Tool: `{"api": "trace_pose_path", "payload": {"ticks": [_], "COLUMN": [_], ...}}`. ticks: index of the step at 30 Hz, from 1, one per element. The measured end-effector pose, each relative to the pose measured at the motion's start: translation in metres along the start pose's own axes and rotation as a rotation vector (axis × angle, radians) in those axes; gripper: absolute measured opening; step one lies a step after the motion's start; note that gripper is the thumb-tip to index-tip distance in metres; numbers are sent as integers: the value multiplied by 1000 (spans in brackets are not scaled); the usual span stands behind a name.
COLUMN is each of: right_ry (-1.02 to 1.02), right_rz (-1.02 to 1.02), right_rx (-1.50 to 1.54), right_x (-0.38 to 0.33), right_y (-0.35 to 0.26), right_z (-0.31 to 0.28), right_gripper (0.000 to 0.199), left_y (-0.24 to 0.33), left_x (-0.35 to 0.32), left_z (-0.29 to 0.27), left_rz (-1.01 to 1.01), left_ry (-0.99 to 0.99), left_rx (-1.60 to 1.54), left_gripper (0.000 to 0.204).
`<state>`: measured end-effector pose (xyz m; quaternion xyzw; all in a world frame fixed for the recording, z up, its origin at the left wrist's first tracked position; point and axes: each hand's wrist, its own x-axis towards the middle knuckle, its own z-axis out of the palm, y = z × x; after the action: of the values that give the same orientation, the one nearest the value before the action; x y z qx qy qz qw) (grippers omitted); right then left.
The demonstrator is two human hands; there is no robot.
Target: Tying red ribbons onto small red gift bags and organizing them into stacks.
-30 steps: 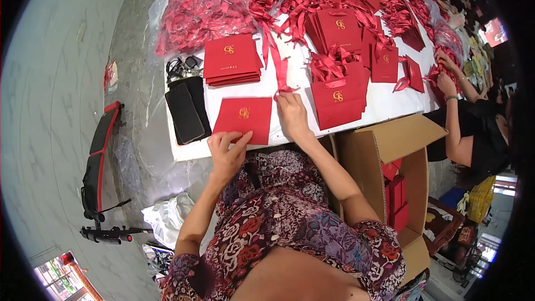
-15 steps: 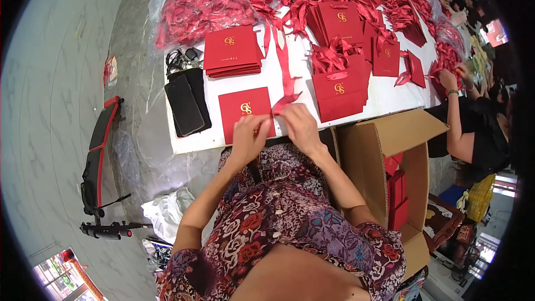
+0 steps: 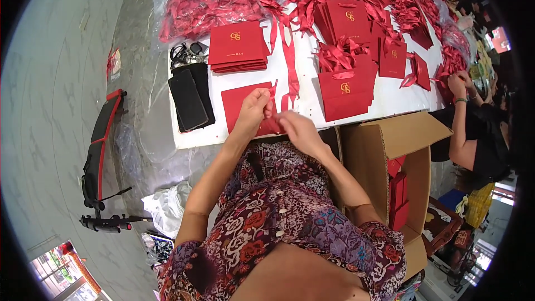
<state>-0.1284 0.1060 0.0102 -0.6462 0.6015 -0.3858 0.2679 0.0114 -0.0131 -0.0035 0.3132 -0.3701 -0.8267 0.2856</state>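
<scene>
Pinching a red ribbon over the flat red bag, both hands, left hand and right hand, are risking it slipping free and creasing the paper.

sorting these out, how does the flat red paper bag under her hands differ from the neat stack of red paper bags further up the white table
The flat red paper bag lies single at the table's near edge; the neat stack of red paper bags has several layers and sits farther back. The left hand and right hand partly cover the single bag; the stack is untouched. A gold emblem shows on the stack, none on the single bag's visible part. Both are red and flat.
</scene>
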Motion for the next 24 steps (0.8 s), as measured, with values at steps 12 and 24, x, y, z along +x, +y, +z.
{"api": "trace_pose_path", "payload": {"ticks": [12,24], "right_ry": [309,208], "right_rz": [265,207], "right_rx": [680,100], "right_x": [38,55], "right_y": [11,18], "right_z": [3,17], "right_gripper": [21,13], "left_y": [-3,20], "left_x": [-16,-4], "left_z": [3,-21], "left_rz": [744,635], "left_ry": [214,252], "left_rx": [1212,1632], "left_gripper": [12,45]}}
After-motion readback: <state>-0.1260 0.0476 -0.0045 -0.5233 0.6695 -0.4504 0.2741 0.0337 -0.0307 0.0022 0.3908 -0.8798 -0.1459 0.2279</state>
